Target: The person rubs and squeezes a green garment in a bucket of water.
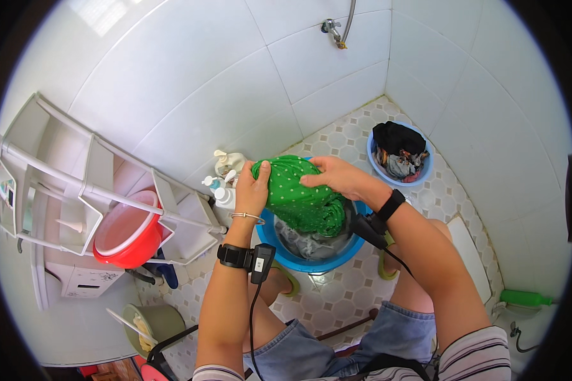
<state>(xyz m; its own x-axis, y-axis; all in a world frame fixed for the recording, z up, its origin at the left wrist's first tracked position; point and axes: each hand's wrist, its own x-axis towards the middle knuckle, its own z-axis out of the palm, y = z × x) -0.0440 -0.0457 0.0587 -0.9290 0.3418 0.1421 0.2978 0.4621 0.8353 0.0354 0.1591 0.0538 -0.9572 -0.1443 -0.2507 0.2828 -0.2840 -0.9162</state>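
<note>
A wet-looking green cloth with pale dots [295, 190] is stretched between my two hands above a blue basin [293, 262]. My left hand [255, 188] grips its left edge, thumb on top. On the upper right, my right hand [333, 177] pinches the fabric between thumb and fingers. The cloth's lower end hangs bunched over the basin; whether it touches the water is hard to tell. Grey laundry [300, 243] lies in cloudy water inside the basin.
A light blue basin [428, 174] of dark and patterned clothes stands near the corner. Pump bottles [225, 197] line the wall at left. A white shelf rack [88, 188] holds a red basin [133, 257]. There is a bin [164, 319] at lower left and a tap [331, 29] on the wall.
</note>
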